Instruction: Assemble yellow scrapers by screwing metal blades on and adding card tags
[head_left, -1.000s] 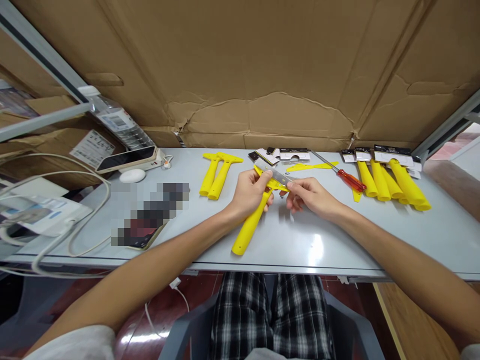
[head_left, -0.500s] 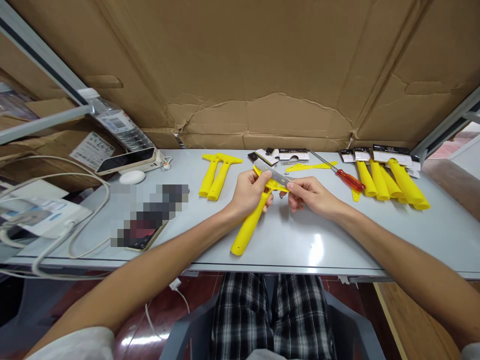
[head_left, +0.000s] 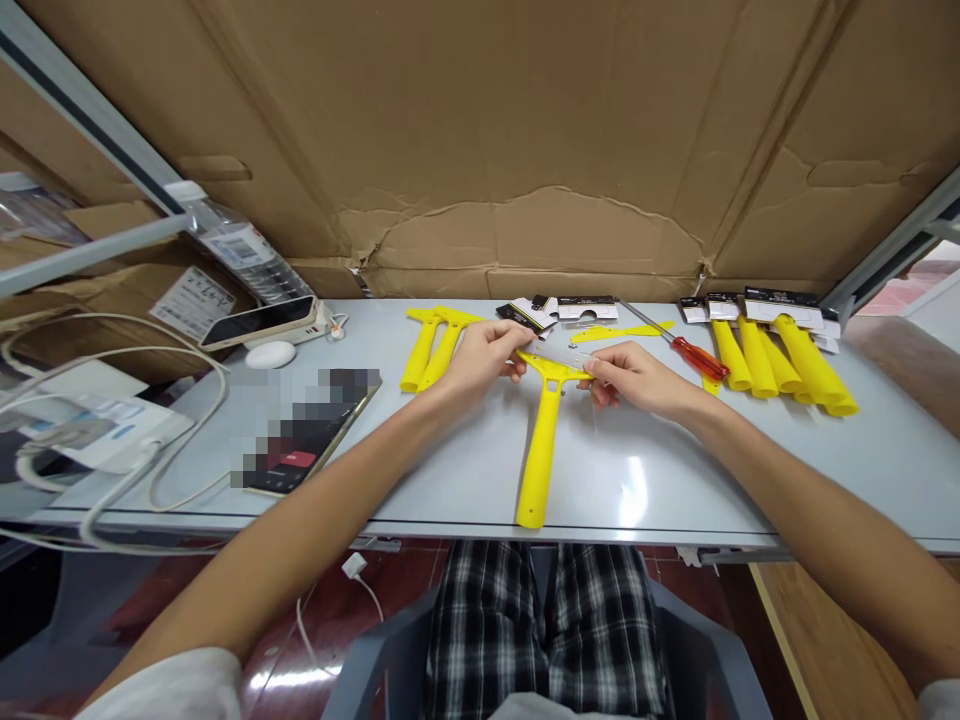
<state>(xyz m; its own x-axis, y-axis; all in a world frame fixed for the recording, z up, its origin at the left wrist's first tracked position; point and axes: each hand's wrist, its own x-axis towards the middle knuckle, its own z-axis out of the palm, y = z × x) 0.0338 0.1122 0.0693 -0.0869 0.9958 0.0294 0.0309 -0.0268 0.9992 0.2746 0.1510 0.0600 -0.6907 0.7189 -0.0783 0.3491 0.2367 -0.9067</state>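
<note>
A yellow scraper [head_left: 541, 450] with a flat metal blade [head_left: 559, 354] across its head is held between my two hands, its handle pointing toward me. The left end of the head and blade is pinched by my left hand [head_left: 487, 358]. My right hand [head_left: 631, 375] grips the right end between thumb and fingers. To the left lie two more yellow T-shaped scraper handles [head_left: 442, 350]. Behind my hands are black-and-white cards [head_left: 589, 308] and a flat yellow strip [head_left: 622, 332]. A red-handled screwdriver [head_left: 699, 358] rests right of my right hand.
Several yellow handles with header cards [head_left: 810, 365] lie at the right. On the left are a phone [head_left: 322, 435], a white oval object [head_left: 270, 355], another phone-like device [head_left: 259, 322], white cables [head_left: 217, 400] and a plastic bottle [head_left: 244, 250]. A cardboard wall [head_left: 525, 120] stands behind the table.
The scraper has turned so its handle points nearly straight toward me instead of slanting left. My left hand has shifted up and left to the end of the head.
</note>
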